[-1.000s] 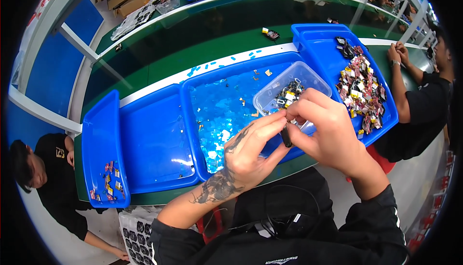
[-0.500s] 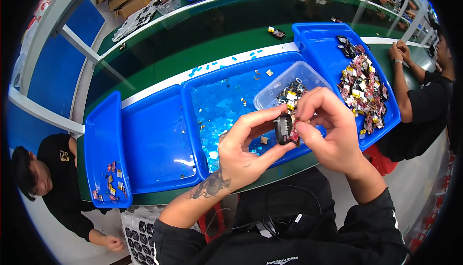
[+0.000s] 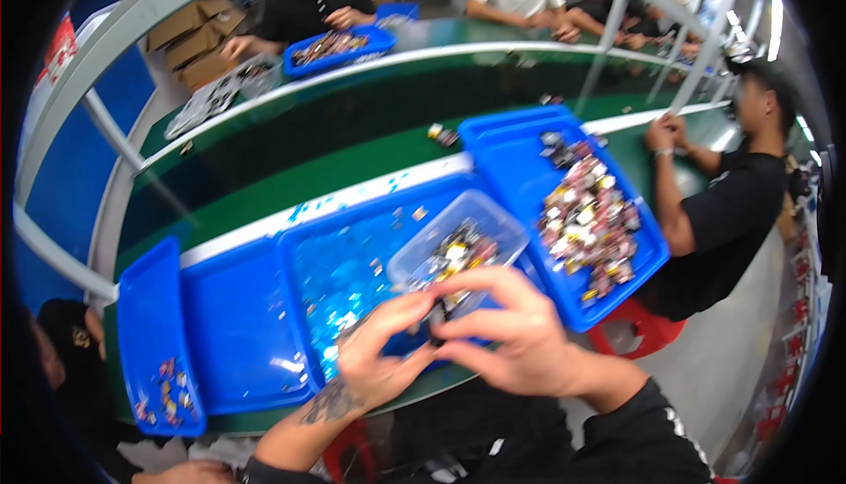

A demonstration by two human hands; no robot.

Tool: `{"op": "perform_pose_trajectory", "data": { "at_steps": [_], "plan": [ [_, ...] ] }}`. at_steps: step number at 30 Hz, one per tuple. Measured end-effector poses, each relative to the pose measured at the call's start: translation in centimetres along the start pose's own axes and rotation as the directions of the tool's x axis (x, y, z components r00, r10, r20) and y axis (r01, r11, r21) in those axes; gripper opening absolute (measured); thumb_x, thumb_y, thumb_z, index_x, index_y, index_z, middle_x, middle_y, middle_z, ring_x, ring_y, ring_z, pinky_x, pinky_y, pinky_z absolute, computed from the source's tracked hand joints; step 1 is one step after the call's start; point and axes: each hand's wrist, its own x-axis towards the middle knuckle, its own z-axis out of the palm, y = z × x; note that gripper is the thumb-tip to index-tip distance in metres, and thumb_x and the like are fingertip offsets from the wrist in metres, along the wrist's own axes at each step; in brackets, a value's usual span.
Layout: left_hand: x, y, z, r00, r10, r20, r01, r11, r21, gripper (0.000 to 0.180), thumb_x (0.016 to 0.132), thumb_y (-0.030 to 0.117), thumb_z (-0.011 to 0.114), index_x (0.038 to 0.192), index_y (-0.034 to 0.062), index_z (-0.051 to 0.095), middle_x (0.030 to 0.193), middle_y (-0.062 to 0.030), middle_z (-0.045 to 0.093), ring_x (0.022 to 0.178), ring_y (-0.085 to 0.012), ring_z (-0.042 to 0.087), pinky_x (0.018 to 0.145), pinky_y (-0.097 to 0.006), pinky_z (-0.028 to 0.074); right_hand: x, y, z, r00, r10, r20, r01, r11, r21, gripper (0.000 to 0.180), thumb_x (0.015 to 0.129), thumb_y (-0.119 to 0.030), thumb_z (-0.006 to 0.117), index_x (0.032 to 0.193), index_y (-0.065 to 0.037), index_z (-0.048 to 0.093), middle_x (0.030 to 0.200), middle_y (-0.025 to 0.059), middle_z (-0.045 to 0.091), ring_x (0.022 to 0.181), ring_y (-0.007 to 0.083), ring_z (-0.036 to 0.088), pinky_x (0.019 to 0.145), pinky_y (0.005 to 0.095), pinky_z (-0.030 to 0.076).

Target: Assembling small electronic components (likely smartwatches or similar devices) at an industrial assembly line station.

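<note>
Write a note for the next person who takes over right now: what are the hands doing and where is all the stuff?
Left hand and right hand: together pinching a small dark part, fingertips meeting over the middle tray.
Clear tub just behind the hands holds more small parts.
Right tray holds a big pile of parts; far-left tray holds a few.
Done: a few sit in the far-left tray.
Left: the tub and the pile.

- the view has tipped upward, bringing workers at the far bench into sight.
- left hand (image 3: 379, 356) and right hand (image 3: 520, 334) have closed over the small dark part (image 3: 438, 315), hiding most of it.
</note>
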Motion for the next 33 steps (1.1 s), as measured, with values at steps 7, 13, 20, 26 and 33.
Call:
{"op": "perform_pose_trajectory", "data": {
  "at_steps": [7,13,20,26,33],
  "plan": [
    [0.1,0.5,0.2,0.983,-0.177,-0.04,0.174,0.982,-0.074,0.042,0.067,-0.002,0.081,0.105,-0.0039,0.063,0.11,-0.02,0.065,0.101,-0.0281,0.066,0.088,-0.035,0.054,0.0,0.4,0.2,0.983,0.162,0.089,-0.18,0.953,0.246,0.013,0.075,-0.004,0.077,0.087,-0.004,0.071,0.118,0.0152,0.061,0.105,0.0241,0.061,0.088,0.0323,0.05],
    [0.8,1.6,0.3,0.863,-0.505,0.025,0.425,0.697,-0.578,0.055,0.074,-0.01,0.073,0.124,-0.0046,0.049,0.116,-0.019,0.06,0.105,-0.0223,0.063,0.091,-0.034,0.053,1.0,1.3,-1.2,0.902,0.412,0.128,-0.384,0.629,0.676,0.01,0.082,0.001,0.069,0.091,0.002,0.065,0.1,0.0096,0.063,0.091,0.0135,0.061,0.079,0.0252,0.049],
    [1.0,-0.3,-0.3,0.685,-0.729,0.019,0.459,0.411,-0.787,0.036,0.088,0.001,0.062,0.122,-0.0027,0.051,0.114,-0.0148,0.061,0.102,-0.0196,0.062,0.088,-0.033,0.054,16.1,0.2,-11.7,0.936,0.08,-0.344,0.002,0.973,0.232,0.024,0.085,-0.02,0.07,0.099,-0.001,0.063,0.08,0.0023,0.062,0.066,0.0089,0.057,0.062,0.024,0.048],
    [2.2,-1.9,0.0,0.696,-0.718,-0.002,0.42,0.408,-0.811,0.037,0.091,0.007,0.061,0.125,-0.0015,0.049,0.115,-0.0159,0.061,0.104,-0.0231,0.062,0.088,-0.035,0.053,30.0,6.2,-23.8,0.88,-0.23,-0.416,0.167,0.969,-0.182,0.018,0.088,-0.015,0.065,0.101,-0.003,0.067,0.091,0.0054,0.068,0.077,0.0121,0.061,0.072,0.0273,0.05],
    [2.3,-2.2,-1.1,0.675,-0.737,-0.041,0.442,0.448,-0.777,0.033,0.091,0.008,0.061,0.122,0.0009,0.051,0.114,-0.0142,0.063,0.103,-0.019,0.063,0.085,-0.031,0.054,34.0,7.6,-23.1,0.905,-0.067,-0.42,-0.305,0.587,-0.75,0.015,0.077,-0.019,0.07,0.079,-0.004,0.071,0.068,0.0068,0.067,0.067,0.0141,0.063,0.062,0.0308,0.048]
  ]
}}
